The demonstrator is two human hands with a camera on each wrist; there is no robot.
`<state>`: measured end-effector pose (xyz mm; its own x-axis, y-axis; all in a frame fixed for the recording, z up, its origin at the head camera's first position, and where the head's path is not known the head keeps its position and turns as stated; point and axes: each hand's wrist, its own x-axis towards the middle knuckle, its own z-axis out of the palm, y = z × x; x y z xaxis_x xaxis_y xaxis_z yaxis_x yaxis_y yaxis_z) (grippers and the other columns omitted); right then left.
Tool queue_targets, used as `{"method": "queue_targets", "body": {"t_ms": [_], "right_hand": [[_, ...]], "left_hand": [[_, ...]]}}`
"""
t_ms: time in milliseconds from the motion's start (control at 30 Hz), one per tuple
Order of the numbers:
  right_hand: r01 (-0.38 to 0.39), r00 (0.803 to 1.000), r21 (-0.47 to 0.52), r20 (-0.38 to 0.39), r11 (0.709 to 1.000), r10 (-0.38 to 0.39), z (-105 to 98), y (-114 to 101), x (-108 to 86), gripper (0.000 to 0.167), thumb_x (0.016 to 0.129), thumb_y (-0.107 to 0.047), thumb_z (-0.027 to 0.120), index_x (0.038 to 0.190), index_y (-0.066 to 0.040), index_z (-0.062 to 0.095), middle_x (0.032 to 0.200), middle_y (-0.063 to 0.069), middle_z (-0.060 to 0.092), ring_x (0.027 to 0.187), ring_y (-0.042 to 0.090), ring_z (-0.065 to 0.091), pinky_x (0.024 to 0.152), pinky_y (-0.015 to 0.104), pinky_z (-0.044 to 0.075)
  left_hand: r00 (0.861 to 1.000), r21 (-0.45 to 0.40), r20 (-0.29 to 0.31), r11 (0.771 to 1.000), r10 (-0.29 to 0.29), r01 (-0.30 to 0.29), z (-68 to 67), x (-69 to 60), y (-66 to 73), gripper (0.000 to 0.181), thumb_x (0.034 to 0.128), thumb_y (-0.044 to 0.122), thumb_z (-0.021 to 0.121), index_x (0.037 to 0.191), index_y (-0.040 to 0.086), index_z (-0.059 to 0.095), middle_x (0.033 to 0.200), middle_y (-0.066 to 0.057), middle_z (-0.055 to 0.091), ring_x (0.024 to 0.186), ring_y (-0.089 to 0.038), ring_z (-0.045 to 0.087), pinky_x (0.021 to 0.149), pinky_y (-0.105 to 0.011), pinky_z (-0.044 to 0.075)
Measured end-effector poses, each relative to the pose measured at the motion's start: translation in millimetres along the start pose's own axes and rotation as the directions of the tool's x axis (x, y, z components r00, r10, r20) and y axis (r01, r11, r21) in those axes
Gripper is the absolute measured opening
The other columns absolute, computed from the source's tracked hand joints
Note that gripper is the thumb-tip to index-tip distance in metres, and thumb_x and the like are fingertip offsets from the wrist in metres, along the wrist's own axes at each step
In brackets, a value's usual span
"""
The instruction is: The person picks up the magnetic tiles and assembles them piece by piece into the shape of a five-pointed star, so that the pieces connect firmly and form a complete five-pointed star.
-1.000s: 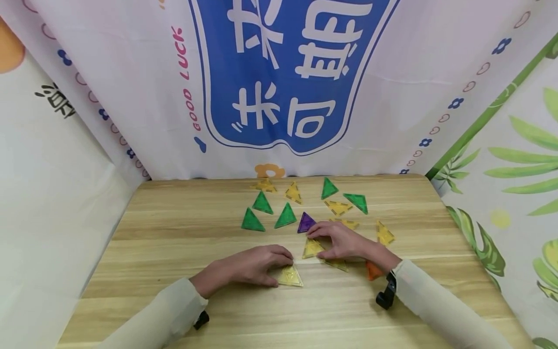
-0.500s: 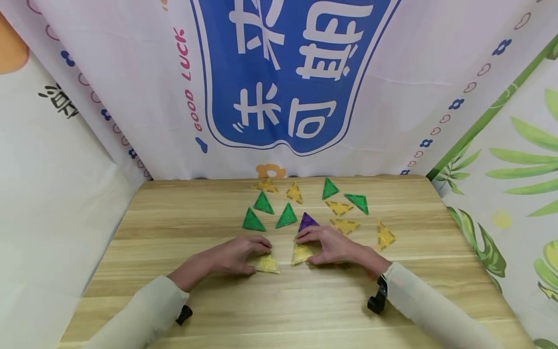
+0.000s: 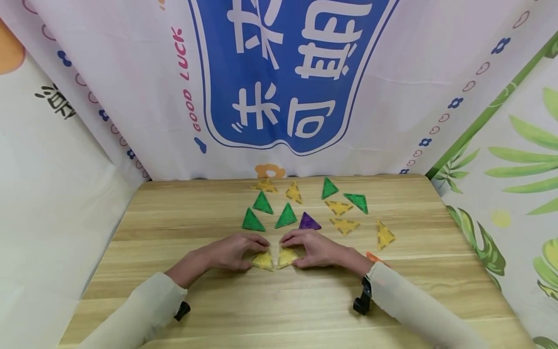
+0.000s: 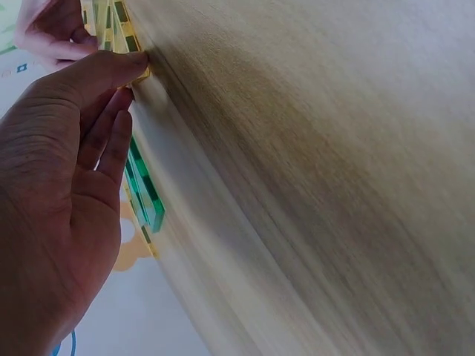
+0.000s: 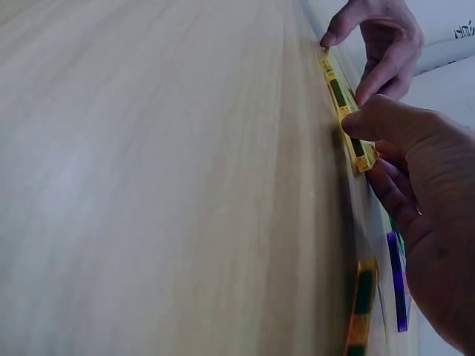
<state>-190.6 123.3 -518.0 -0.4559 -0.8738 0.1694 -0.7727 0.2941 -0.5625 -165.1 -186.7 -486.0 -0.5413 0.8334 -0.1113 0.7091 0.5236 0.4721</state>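
In the head view my left hand [image 3: 233,252] pinches a translucent yellow triangular magnetic tile [image 3: 262,261] by its left side. My right hand [image 3: 315,248] pinches a matching yellow triangular tile [image 3: 285,258] between thumb and fingers. The two tiles face each other at the middle of the table with only a narrow gap between them. Thumb and fingers take hold of the tile edge [image 5: 356,141] in the right wrist view. Just beyond the right fingers lies a purple triangular tile [image 3: 308,222].
Several green triangular tiles [image 3: 286,216] and several yellow ones [image 3: 345,226] lie flat toward the back of the wooden table [image 3: 174,208]. An orange tile [image 3: 372,257] is partly covered by the right forearm. A printed curtain [image 3: 165,121] hangs behind the table's back edge.
Both yellow tiles have been drawn together. My right hand slid left with its tile, uncovering the purple one. My left hand shifted left and slightly away first, then stayed nearly in place.
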Motion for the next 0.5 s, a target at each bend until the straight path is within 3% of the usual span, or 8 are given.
{"method": "queue_targets", "body": {"t_ms": [500], "right_hand": [[0.013,1.000,-0.001,0.001,1.000,-0.013,7.4,-1.2,9.1,0.049,0.088,-0.015,0.084,0.134,-0.003,0.072,0.142,0.007,0.064,0.132,0.022,0.062,0.107,0.034,0.053]], "left_hand": [[0.999,0.012,-0.023,1.000,0.029,-0.028,-0.2,1.5,-3.2,0.049,0.0912,0.006,0.079,0.139,0.002,0.069,0.148,-0.010,0.062,0.139,-0.030,0.057,0.110,-0.046,0.053]]}}
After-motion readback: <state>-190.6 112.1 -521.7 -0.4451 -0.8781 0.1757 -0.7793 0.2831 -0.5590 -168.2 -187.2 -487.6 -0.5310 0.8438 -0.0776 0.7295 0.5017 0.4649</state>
